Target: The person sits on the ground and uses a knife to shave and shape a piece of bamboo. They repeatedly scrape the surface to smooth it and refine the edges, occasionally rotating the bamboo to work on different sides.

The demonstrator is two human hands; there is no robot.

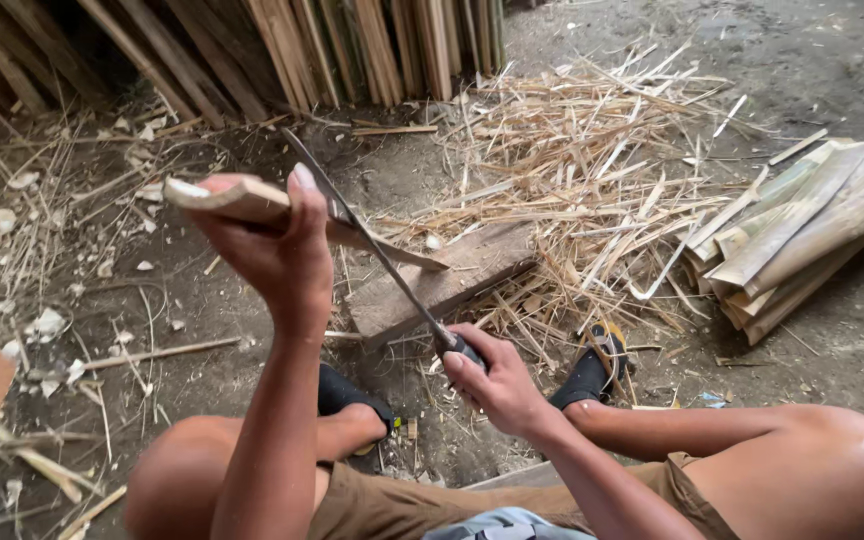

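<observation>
Bamboo strip [242, 200] sits clamped in the left hand [267, 245], fingers wrapped around it, raised over the wooden block [442, 285]. Crossing it, a long blade [372, 245] runs down to the right hand [492, 380], whose fingers grip the handle. Split bamboo slats [802, 230] lie stacked at far right.

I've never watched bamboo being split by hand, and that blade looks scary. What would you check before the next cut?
1. Left hand grips the bamboo strip firmly: ok.
2. Right hand closed on the knife handle: ok.
3. Long blade against the strip: ok.
4. Left fingers clear of the blade: not ok, thumb very close.
5. Strip's far end resting on the wooden block: ok.
6. Blade sharpness: cannot tell.
</observation>
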